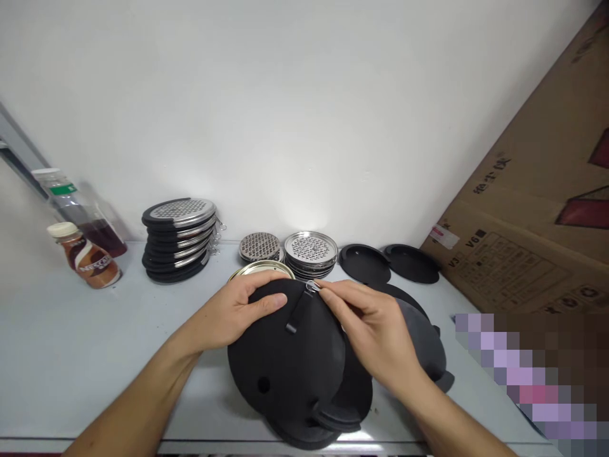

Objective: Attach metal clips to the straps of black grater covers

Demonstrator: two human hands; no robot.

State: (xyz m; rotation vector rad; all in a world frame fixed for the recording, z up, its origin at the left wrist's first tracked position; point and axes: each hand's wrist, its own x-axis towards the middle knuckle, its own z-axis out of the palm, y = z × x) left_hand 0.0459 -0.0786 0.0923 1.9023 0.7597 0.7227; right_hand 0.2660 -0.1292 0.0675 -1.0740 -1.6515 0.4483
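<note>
My left hand [240, 311] grips the upper left edge of a round black lid [285, 362], its thumb lying on the face. The lid is tilted up toward me and has a narrow strip near the top, a dark round spot and a tab at the lower right. At its top edge, my right hand [375, 317] pinches a small metal wire clip [312, 286]. More black lid pieces show beneath the held lid and under my right hand, like the dark grey lid [423, 336]. Behind my left hand a gold-rimmed metal disc [266, 268] partly shows.
At the back left stands a stack of black-and-metal graters [178, 241] with wire clips. Perforated metal discs [311, 247] and two black lids [365, 263] lie along the wall. Two bottles [88, 257] stand far left; a large cardboard box [523, 241] fills the right.
</note>
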